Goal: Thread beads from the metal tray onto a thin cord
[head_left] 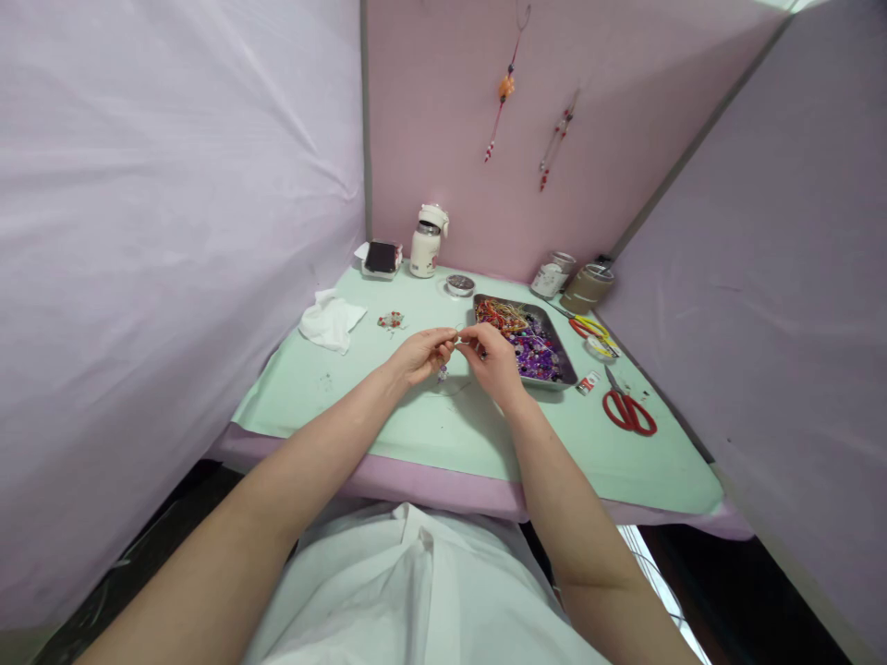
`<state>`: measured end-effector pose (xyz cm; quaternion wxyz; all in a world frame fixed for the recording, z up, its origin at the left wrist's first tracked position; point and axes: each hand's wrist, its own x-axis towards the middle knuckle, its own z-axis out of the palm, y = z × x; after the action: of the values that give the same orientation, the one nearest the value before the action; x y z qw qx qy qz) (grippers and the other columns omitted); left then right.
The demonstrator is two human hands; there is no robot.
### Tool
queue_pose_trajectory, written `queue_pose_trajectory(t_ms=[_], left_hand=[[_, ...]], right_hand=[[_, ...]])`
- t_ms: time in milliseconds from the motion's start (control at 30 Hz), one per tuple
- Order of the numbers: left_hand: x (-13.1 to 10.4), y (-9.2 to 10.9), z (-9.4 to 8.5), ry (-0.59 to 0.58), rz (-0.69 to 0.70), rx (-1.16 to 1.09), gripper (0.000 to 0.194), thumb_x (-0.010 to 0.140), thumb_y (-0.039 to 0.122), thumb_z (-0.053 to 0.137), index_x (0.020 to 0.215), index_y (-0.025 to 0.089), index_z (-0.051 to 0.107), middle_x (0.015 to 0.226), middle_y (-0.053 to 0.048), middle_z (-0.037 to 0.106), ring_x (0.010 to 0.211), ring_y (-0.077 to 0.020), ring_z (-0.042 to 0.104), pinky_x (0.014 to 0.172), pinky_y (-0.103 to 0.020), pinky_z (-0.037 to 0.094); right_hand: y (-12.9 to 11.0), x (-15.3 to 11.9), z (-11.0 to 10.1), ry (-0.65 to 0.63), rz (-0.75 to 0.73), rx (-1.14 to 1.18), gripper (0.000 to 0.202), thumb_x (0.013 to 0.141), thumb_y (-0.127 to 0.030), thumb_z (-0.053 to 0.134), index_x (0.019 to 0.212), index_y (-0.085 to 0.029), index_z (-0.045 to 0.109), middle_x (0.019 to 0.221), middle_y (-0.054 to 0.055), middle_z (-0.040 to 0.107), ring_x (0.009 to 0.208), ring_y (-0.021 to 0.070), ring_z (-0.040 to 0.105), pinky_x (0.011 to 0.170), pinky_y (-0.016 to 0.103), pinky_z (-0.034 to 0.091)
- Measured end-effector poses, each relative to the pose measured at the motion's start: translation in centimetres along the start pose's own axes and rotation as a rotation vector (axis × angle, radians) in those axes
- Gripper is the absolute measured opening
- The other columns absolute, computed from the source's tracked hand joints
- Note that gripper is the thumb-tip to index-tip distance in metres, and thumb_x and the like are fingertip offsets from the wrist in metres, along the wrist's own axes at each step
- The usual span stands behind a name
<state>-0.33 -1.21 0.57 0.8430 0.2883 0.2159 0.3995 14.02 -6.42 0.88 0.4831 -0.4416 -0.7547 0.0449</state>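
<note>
My left hand (424,353) and my right hand (491,360) meet over the middle of the table, fingertips almost touching. Both are closed in a pinch on a thin beaded string, most of it hidden by the fingers. A few pale purple beads (442,373) dangle below my left fingers, and a fine strand seems to trail beneath them. Just behind my right hand lies a metal tray (569,371) holding purple beads (537,353) and red and gold strung beads (500,315).
Left of my hands lie a red beaded piece (391,320) and a white cloth (331,321). Behind stand a white bottle (425,247), a dark-topped box (382,259), a spool (460,285) and two jars (552,274). Red scissors (629,412) and yellow-handled pliers (588,327) lie right.
</note>
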Motion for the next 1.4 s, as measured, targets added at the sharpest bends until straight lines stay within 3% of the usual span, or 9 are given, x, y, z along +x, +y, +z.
queue_pose_trajectory(t_ms=[300, 433, 600, 800, 1000, 1400], left_hand=[[-0.3, 0.1, 0.3, -0.009, -0.042, -0.004, 0.006, 0.078, 0.002, 0.057, 0.073, 0.006, 0.060, 0.061, 0.000, 0.053, 0.048, 0.0008, 0.047, 0.042, -0.005, 0.036], [-0.3, -0.2, 0.4, 0.019, 0.066, 0.121, 0.006, 0.073, 0.008, 0.065, 0.071, 0.007, 0.060, 0.062, 0.000, 0.055, 0.051, -0.0001, 0.047, 0.046, -0.008, 0.038], [-0.6, -0.7, 0.8, 0.098, 0.277, 0.290, 0.017, 0.066, 0.020, 0.073, 0.072, 0.011, 0.061, 0.057, 0.002, 0.055, 0.051, -0.0032, 0.048, 0.049, -0.014, 0.038], [-0.7, -1.0, 0.9, 0.121, 0.380, 0.431, 0.019, 0.066, 0.026, 0.072, 0.073, 0.012, 0.061, 0.058, 0.001, 0.056, 0.053, -0.0057, 0.051, 0.054, -0.018, 0.039], [-0.7, -1.1, 0.8, 0.135, 0.420, 0.532, 0.023, 0.065, 0.031, 0.072, 0.075, 0.014, 0.062, 0.060, 0.001, 0.058, 0.055, -0.0071, 0.052, 0.056, -0.021, 0.041], [-0.6, -1.1, 0.6, 0.057, 0.412, 0.583, 0.022, 0.067, 0.031, 0.070, 0.076, 0.013, 0.061, 0.059, 0.001, 0.057, 0.056, -0.0075, 0.052, 0.055, -0.020, 0.040]], right_hand=[[0.3, 0.0, 0.1, -0.026, -0.134, -0.087, 0.013, 0.088, -0.023, 0.051, 0.086, -0.023, 0.063, 0.086, 0.005, 0.059, 0.084, 0.0176, 0.055, 0.076, 0.033, 0.044], [-0.2, 0.0, 0.2, 0.003, -0.028, -0.024, 0.011, 0.088, -0.024, 0.050, 0.086, -0.021, 0.061, 0.087, 0.005, 0.057, 0.079, 0.0161, 0.053, 0.071, 0.031, 0.044], [-0.7, 0.0, 0.7, 0.142, 0.193, 0.071, 0.010, 0.084, -0.026, 0.054, 0.078, -0.020, 0.058, 0.079, 0.002, 0.056, 0.069, 0.0134, 0.051, 0.063, 0.028, 0.042], [-0.5, -0.1, 1.0, 0.179, 0.341, 0.141, 0.015, 0.081, -0.033, 0.057, 0.079, -0.019, 0.061, 0.077, 0.002, 0.060, 0.067, 0.0133, 0.051, 0.065, 0.028, 0.043], [-0.2, 0.1, 0.8, 0.191, 0.403, 0.266, 0.019, 0.076, -0.038, 0.061, 0.079, -0.019, 0.062, 0.081, 0.004, 0.064, 0.075, 0.0161, 0.056, 0.069, 0.030, 0.045], [-0.5, 0.4, 0.4, 0.199, 0.543, 0.475, 0.021, 0.067, -0.036, 0.068, 0.073, -0.018, 0.061, 0.071, 0.000, 0.061, 0.062, 0.0116, 0.051, 0.059, 0.026, 0.043]])
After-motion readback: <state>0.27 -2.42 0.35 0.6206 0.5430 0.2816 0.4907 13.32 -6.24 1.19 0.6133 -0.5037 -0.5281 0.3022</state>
